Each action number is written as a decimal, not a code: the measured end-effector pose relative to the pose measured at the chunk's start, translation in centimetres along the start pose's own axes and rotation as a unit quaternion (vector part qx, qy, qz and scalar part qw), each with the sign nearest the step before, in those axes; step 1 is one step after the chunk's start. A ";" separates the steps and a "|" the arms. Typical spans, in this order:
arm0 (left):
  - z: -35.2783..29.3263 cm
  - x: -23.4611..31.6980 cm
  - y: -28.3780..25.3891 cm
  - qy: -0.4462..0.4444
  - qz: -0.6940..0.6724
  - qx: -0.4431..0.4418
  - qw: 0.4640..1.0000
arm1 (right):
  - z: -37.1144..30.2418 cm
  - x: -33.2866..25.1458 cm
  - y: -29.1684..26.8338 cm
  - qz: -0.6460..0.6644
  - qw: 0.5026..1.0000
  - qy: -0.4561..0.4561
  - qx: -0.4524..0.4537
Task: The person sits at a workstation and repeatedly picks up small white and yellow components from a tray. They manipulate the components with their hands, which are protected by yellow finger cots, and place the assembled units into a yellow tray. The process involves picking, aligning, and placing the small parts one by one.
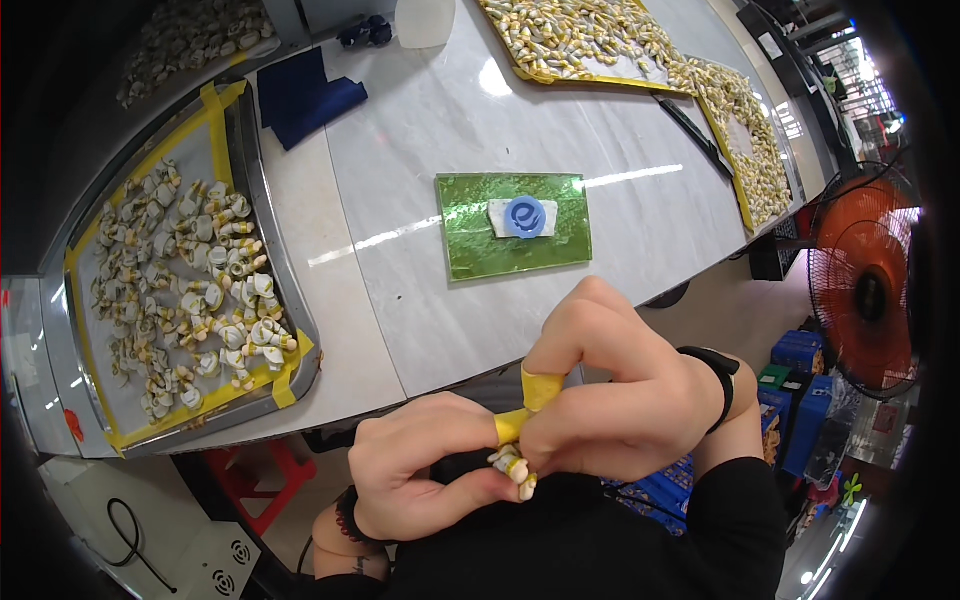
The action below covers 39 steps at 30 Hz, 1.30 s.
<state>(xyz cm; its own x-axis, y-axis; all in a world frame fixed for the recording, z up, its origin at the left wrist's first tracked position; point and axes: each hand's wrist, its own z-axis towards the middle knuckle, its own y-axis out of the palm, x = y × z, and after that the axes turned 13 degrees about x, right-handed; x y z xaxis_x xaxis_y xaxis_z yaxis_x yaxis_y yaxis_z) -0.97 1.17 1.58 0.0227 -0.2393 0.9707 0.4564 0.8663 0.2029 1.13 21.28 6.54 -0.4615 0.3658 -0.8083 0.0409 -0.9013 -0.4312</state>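
Both hands meet just below the table edge (440, 375). The left hand (420, 475) and right hand (610, 400) pinch one small cream-and-yellow part (515, 470) between their fingertips, its long axis running down and rightward, equally near both.

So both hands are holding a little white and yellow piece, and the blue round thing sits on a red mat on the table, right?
Not quite: in the head view the mat is green, not red. The blue round thing does sit on it, on the table, and the left hand and right hand hold the small white and yellow piece.
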 end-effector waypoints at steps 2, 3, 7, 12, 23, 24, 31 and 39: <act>0.0 0.1 -0.3 0.000 0.009 -0.003 1.000 | 0.0 0.1 0.0 0.003 1.000 0.000 -0.002; -0.1 0.0 -0.3 -0.003 0.001 0.002 1.000 | -0.1 0.1 0.1 0.017 1.000 0.011 0.004; -0.4 0.0 -0.2 -0.032 -0.046 0.026 0.998 | -0.4 0.2 0.3 0.054 0.998 0.021 0.033; -0.7 0.1 0.1 -0.051 -0.098 0.059 0.992 | -0.4 0.1 0.5 0.042 0.997 0.000 0.059; -0.5 0.8 0.0 0.002 -0.025 0.030 0.999 | -0.2 -0.1 0.2 0.029 0.998 -0.039 0.038; -0.4 0.8 0.1 0.006 -0.023 0.030 0.999 | -0.2 0.0 0.2 0.025 0.998 -0.046 0.038; -0.3 0.8 0.2 -0.006 -0.013 0.017 1.000 | -0.1 0.3 0.1 0.016 0.997 -0.068 0.028; 1.2 3.5 -3.0 0.081 0.262 -0.087 0.958 | -1.2 0.1 0.0 -0.006 0.999 -0.048 0.005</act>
<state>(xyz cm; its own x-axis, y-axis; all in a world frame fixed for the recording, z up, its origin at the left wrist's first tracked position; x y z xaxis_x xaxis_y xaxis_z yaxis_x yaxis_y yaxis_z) -3.32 -1.70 4.57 0.4209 0.1321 0.8974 0.4846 0.8035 -0.3456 2.15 21.61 6.02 -0.5449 0.3537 -0.7602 0.0251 -0.8994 -0.4365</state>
